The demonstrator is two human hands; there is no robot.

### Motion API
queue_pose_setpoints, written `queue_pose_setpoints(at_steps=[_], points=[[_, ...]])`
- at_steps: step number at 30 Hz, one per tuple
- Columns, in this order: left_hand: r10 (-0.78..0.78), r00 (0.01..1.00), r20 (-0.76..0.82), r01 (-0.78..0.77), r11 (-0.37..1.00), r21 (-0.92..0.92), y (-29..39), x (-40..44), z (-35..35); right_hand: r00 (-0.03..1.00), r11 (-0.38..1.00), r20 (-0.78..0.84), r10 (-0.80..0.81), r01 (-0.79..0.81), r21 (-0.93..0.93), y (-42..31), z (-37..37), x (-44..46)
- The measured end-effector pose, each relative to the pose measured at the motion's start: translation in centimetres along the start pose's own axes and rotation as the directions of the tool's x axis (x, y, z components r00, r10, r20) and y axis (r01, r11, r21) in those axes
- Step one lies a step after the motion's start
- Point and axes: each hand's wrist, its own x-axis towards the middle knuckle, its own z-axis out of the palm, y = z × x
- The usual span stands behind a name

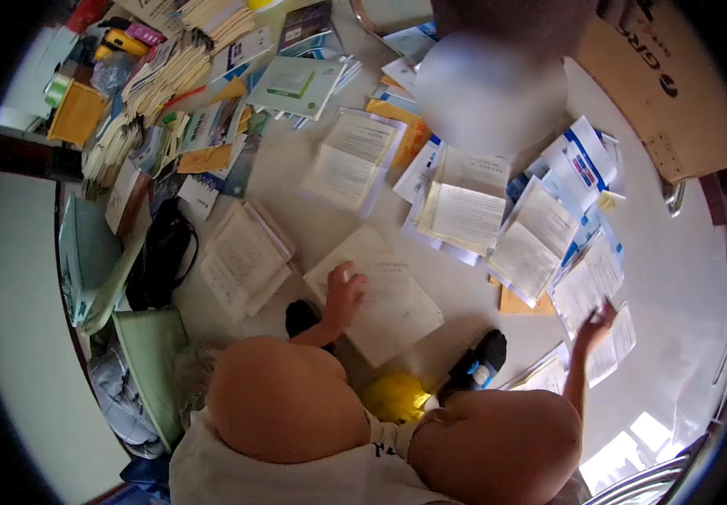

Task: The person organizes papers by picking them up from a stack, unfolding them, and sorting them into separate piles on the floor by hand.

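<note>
My left hand (pixel 346 296), its fingers curled, is over the stack of printed sheets (pixel 393 316) on the floor between my feet. A small whitish patch shows at its fingertips; I cannot make out what it is. Out to the right, my right hand (pixel 596 326) is at the printed papers (pixel 586 282) there. Its fingers are blurred, so I cannot tell whether they grip a sheet. Close to the left hand lies another pile of papers (pixel 241 261). An opened printed booklet (pixel 535 240) lies up and left of the right hand.
More open booklets (pixel 468 198) and brochures (pixel 296 87) spread over the floor ahead. Piled papers (pixel 165 76), a black bag (pixel 161 257) and a green bin (pixel 151 353) line the left side. A cardboard box (pixel 666 84) stands far right. Something yellow (pixel 395 397) lies between my legs.
</note>
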Motion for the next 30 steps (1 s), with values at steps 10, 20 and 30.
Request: queue_pose_setpoints(at_steps=[10,20,30], points=[[-0.218,0.964,-0.152,0.157,0.930,-0.333,-3.8,-0.4,3.2,0.555,0.890,0.715,-0.425,0.112,0.442,-29.3,16.8,-11.4],[-0.086,0.942,-0.323,-0.020,0.950,-0.311,-3.1,0.0,0.1,0.551,0.895,0.724,-0.415,0.102,0.434,-30.1,24.5,-17.6],[-0.233,0.930,0.284,0.366,0.657,-0.659,-3.9,-0.6,2.4,0.473,0.787,0.878,-0.077,-0.511,0.345,-24.2,27.6,-18.3]])
